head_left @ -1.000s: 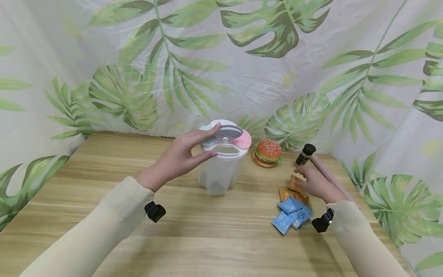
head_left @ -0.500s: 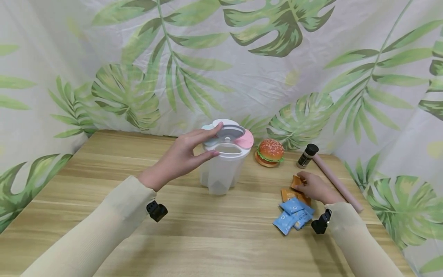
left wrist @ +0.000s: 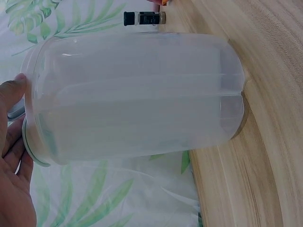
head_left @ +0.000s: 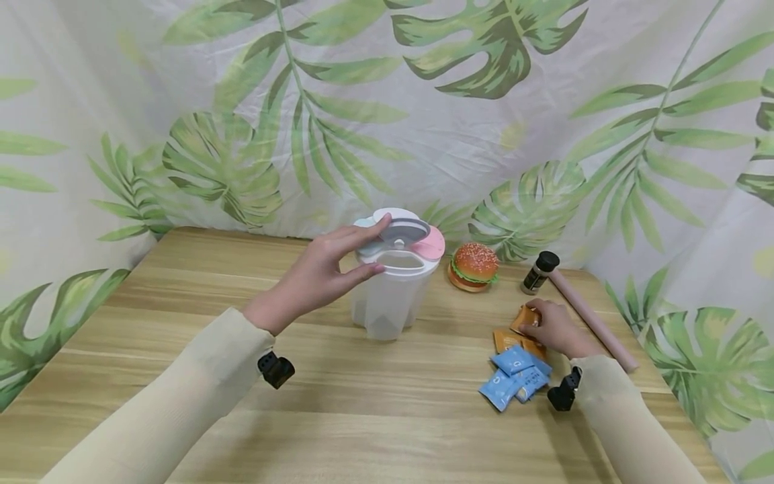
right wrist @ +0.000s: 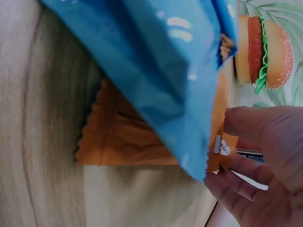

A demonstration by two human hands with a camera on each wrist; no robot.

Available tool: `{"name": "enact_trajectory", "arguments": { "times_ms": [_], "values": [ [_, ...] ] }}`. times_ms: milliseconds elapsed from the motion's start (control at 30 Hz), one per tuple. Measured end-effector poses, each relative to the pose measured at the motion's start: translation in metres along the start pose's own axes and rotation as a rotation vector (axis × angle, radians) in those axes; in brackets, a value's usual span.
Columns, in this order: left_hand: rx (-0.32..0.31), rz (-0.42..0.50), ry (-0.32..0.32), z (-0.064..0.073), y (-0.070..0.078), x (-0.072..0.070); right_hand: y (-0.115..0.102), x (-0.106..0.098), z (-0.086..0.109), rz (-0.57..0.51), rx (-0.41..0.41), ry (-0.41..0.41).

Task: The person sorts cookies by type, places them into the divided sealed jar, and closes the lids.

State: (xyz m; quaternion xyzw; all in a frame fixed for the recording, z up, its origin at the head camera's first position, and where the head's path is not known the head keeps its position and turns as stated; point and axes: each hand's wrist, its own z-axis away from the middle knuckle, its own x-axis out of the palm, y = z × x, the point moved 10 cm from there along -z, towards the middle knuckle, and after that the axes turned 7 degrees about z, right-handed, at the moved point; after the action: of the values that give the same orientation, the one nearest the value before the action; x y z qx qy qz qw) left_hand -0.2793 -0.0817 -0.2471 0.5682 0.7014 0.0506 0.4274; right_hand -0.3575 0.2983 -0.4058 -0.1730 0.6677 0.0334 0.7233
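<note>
A clear plastic storage container (head_left: pixel 387 302) stands upright on the table, its lid split into pink, white and pale blue flaps and one grey flap (head_left: pixel 406 233). The grey flap is raised over an opening. My left hand (head_left: pixel 323 272) holds the lid, fingertips on the grey flap and thumb at the rim. In the left wrist view the container (left wrist: pixel 132 94) looks empty. On the right, my right hand (head_left: pixel 557 328) pinches a small orange packet (head_left: pixel 523 318) between thumb and fingers. More orange packets (right wrist: pixel 128 132) lie just below it, partly under blue packets (head_left: pixel 514 376).
A toy hamburger (head_left: pixel 474 267) sits right of the container. Behind the right hand stands a black-capped seasoning bottle (head_left: pixel 538 274). A pinkish rod (head_left: pixel 595 323) lies along the table's right side. A leaf-patterned cloth (head_left: pixel 338 101) hangs behind the wooden table (head_left: pixel 338 417).
My right hand has come down from above the orange packets and now pinches the top one. My left hand stays at the lid, with the grey flap still raised.
</note>
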Motion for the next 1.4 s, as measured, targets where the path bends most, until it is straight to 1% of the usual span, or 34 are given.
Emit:
{"name": "enact_trajectory", "arguments": {
  "times_ms": [167, 333, 400, 467, 533, 600, 733, 800, 900, 967, 1100, 1233, 1400],
  "values": [
    [0.000, 0.009, 0.001, 0.000, 0.002, 0.000, 0.004, -0.002, 0.002, -0.098, 0.009, 0.027],
    [-0.005, 0.014, 0.001, 0.000, 0.002, 0.000, 0.006, -0.012, 0.005, -0.160, -0.022, 0.151],
    [-0.009, 0.019, 0.000, 0.000, 0.001, 0.000, 0.006, -0.017, 0.007, -0.169, -0.037, 0.186],
    [-0.013, 0.025, -0.001, 0.001, 0.000, 0.001, 0.004, -0.022, 0.009, -0.173, -0.052, 0.200],
    [-0.014, 0.028, 0.003, 0.001, 0.000, 0.001, -0.001, -0.027, 0.010, -0.166, -0.074, 0.213],
    [-0.010, 0.031, 0.008, 0.001, 0.000, 0.001, -0.008, -0.034, 0.011, -0.162, -0.101, 0.244],
    [-0.008, 0.038, 0.017, 0.001, 0.000, 0.000, -0.029, -0.052, 0.011, -0.199, -0.141, 0.304],
    [-0.010, 0.045, 0.020, 0.000, 0.000, 0.000, -0.040, -0.062, 0.010, -0.229, -0.137, 0.311],
    [-0.010, 0.048, 0.021, -0.001, -0.001, 0.000, -0.061, -0.078, 0.009, -0.270, -0.141, 0.334],
    [-0.013, 0.049, 0.021, -0.001, -0.001, 0.000, -0.077, -0.090, 0.010, -0.315, -0.156, 0.357],
    [-0.019, 0.050, 0.020, 0.000, 0.000, 0.000, -0.112, -0.113, 0.014, -0.473, -0.226, 0.407],
    [-0.023, 0.051, 0.021, 0.000, -0.001, -0.001, -0.143, -0.131, 0.019, -0.630, -0.295, 0.453],
    [-0.025, 0.053, 0.023, 0.001, -0.002, -0.001, -0.174, -0.145, 0.021, -0.730, -0.407, 0.537]
  ]
}}
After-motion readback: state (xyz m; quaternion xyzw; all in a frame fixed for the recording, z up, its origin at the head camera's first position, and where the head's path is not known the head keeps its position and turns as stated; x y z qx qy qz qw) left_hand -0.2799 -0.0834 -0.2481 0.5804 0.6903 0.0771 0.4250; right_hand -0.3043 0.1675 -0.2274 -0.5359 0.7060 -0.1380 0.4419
